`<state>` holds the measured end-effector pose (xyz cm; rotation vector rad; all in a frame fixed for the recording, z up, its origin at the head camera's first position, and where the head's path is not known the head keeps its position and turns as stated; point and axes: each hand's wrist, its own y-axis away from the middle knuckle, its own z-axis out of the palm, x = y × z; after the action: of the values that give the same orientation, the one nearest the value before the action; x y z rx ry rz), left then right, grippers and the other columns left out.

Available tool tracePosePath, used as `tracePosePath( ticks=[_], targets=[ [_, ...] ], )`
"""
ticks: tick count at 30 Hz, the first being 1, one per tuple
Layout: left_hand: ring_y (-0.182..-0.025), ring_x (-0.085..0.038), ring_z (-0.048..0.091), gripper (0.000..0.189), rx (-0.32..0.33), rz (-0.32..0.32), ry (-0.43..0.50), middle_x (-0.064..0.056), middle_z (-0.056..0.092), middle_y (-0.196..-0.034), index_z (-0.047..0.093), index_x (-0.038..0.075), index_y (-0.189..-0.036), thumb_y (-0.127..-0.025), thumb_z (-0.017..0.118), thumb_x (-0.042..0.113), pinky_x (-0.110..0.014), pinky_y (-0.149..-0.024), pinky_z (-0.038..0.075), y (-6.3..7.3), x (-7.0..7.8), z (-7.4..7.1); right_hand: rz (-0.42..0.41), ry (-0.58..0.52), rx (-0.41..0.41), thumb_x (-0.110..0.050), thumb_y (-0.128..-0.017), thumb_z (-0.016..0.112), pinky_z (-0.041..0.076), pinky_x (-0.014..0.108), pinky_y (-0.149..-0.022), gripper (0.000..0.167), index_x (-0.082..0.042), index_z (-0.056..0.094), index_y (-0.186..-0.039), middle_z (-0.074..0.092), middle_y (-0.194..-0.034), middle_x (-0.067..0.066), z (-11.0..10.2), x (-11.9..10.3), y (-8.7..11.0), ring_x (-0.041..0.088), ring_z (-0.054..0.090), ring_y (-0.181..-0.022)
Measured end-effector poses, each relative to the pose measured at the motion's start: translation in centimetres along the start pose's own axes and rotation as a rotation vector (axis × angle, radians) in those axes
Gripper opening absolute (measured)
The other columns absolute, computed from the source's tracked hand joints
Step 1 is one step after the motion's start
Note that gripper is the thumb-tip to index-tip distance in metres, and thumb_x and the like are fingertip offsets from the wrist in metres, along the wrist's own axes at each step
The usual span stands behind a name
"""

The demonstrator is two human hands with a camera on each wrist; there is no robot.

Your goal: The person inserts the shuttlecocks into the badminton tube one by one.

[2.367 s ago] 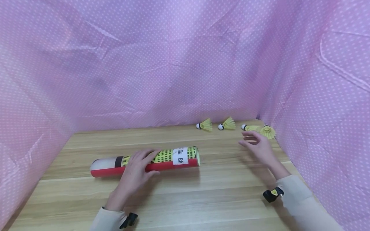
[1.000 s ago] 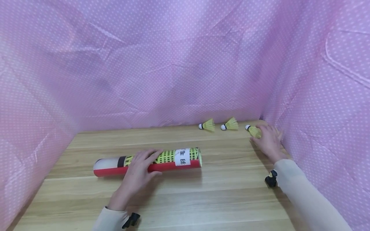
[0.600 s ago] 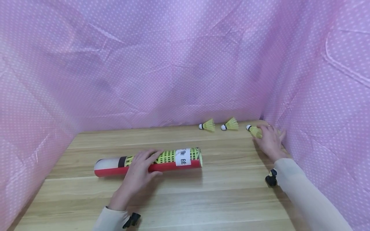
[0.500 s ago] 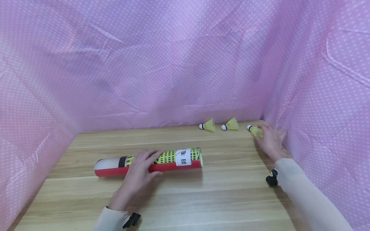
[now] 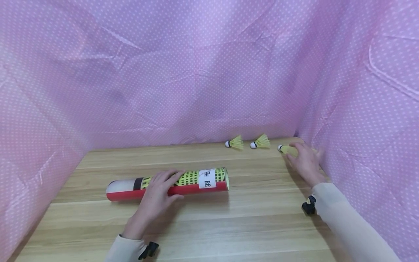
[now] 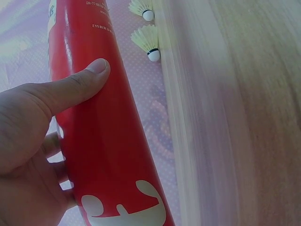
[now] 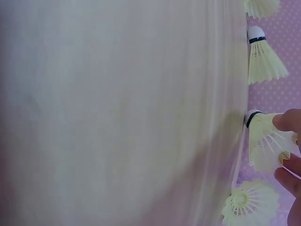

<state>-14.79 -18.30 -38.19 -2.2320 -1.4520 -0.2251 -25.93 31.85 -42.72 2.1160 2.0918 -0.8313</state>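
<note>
My left hand [image 5: 157, 198] grips the middle of a shuttlecock tube [image 5: 186, 183], red below with a yellow-green mesh print. In the left wrist view the thumb lies across the red side, and the fingers wrap behind it. The tube's round end [image 5: 226, 178] points right. At the back right my right hand [image 5: 306, 162] pinches a yellow shuttlecock [image 5: 288, 150] by its skirt, thumb on one side and fingers on the other. Its white cork tip [image 5: 280, 147] points left. A further shuttlecock [image 7: 249, 202] lies beside these fingers, mostly hidden by the hand in the head view.
Two more yellow shuttlecocks, one [image 5: 235, 142] and another [image 5: 260, 142], lie along the back edge of the wooden table [image 5: 209, 225]. Pink dotted cloth [image 5: 196, 72] rises behind the table and at both sides.
My right hand has moved back and right from in front of the shuttlecocks and taken hold of one. That shuttlecock has just shifted slightly toward me. My left hand stays on the tube.
</note>
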Motion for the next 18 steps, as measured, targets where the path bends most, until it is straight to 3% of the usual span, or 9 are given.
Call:
tracePosePath(
  ticks=[4, 7, 13, 15, 18],
  targets=[
    [-0.128, -0.027, 0.048, 0.088, 0.001, 0.003, -0.003, -0.004, 0.054, -0.141, 0.052, 0.028, -0.147, -0.070, 0.094, 0.021, -0.056, -0.114, 0.029, 0.0, 0.0, 0.0, -0.010, -0.038, -0.032, -0.020, -0.092, 0.071, 0.010, 0.068, -0.114, 0.046, -0.003, 0.057, -0.133, 0.054, -0.136, 0.027, -0.2, -0.5, 0.1, 0.051, 0.050, -0.122],
    [-0.129, -0.027, 0.048, 0.089, 0.002, 0.004, -0.004, -0.004, 0.054, -0.141, 0.052, 0.029, -0.148, -0.070, 0.094, 0.020, -0.056, -0.114, 0.029, 0.1, 0.0, 0.0, -0.031, -0.079, -0.023, -0.019, -0.092, 0.071, 0.030, 0.065, -0.107, 0.044, -0.001, 0.058, -0.131, 0.057, -0.132, 0.027, -0.3, -1.0, 0.3, 0.049, 0.051, -0.120],
    [-0.128, -0.028, 0.048, 0.089, 0.006, 0.000, -0.003, -0.005, 0.055, -0.141, 0.052, 0.029, -0.147, -0.070, 0.094, 0.020, -0.056, -0.114, 0.029, 0.1, 0.2, -0.1, -0.034, -0.293, 0.008, -0.014, -0.091, 0.073, 0.046, 0.058, -0.095, 0.039, 0.005, 0.061, -0.123, 0.061, -0.119, 0.029, -0.2, -2.3, 0.9, 0.045, 0.057, -0.110],
    [-0.127, -0.028, 0.048, 0.089, 0.007, -0.002, -0.001, -0.005, 0.055, -0.141, 0.053, 0.028, -0.147, -0.070, 0.094, 0.020, -0.056, -0.114, 0.029, 0.2, 0.2, -0.1, -0.002, -0.393, -0.001, -0.014, -0.091, 0.073, 0.050, 0.052, -0.096, 0.040, 0.007, 0.060, -0.123, 0.062, -0.119, 0.029, -0.4, -2.8, 1.2, 0.044, 0.058, -0.111],
    [-0.127, -0.028, 0.048, 0.088, 0.010, -0.001, 0.002, -0.005, 0.055, -0.141, 0.053, 0.028, -0.147, -0.070, 0.094, 0.020, -0.055, -0.114, 0.029, 0.2, 0.3, -0.1, 0.060, -0.515, -0.025, -0.018, -0.092, 0.074, 0.054, 0.029, -0.091, 0.043, 0.007, 0.060, -0.124, 0.063, -0.120, 0.027, -0.6, -3.5, 1.5, 0.038, 0.061, -0.111]
  ],
)
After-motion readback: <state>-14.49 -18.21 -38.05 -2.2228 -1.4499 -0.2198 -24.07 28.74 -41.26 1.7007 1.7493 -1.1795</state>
